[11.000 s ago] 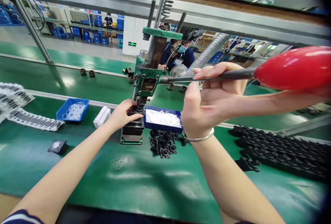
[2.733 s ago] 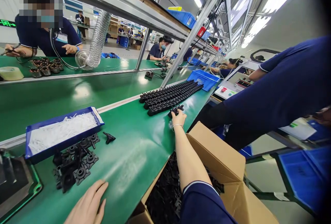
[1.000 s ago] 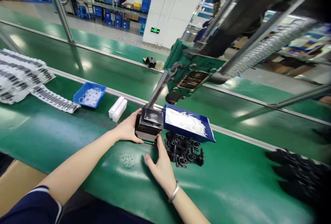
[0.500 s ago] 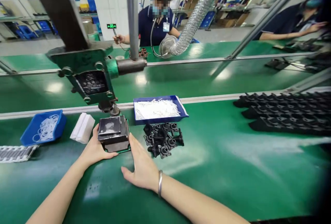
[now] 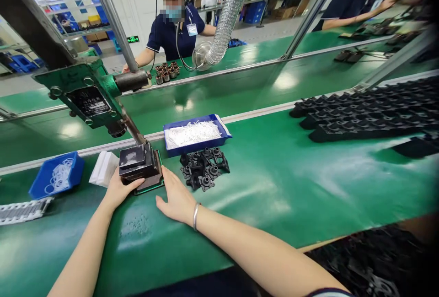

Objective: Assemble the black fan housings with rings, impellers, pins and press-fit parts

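Note:
A green hand press (image 5: 89, 100) stands at the left, its black stepped metal base block (image 5: 139, 167) down on the green bench. My left hand (image 5: 120, 190) is closed around the block's left side, thumb lying across the front. On the block's right side, the outstretched fingertips of my right hand (image 5: 177, 196) rest at its edge, with the thumb spread away and nothing held. A bracelet (image 5: 195, 216) circles my right wrist. Just right of the block lies a cluster of black plastic parts (image 5: 205, 169).
Behind the parts sits a blue tray (image 5: 199, 145) of white strips. White blocks (image 5: 103, 169) and a blue bin (image 5: 77, 171) of white rings are at the left. Rows of black parts (image 5: 363, 116) fill the right. A co-worker (image 5: 174, 36) sits across the bench.
The view has tilted and shifted, so the bench's front edge shows. My left thumb has moved up across the block's front. My right hand stays at the block's right side.

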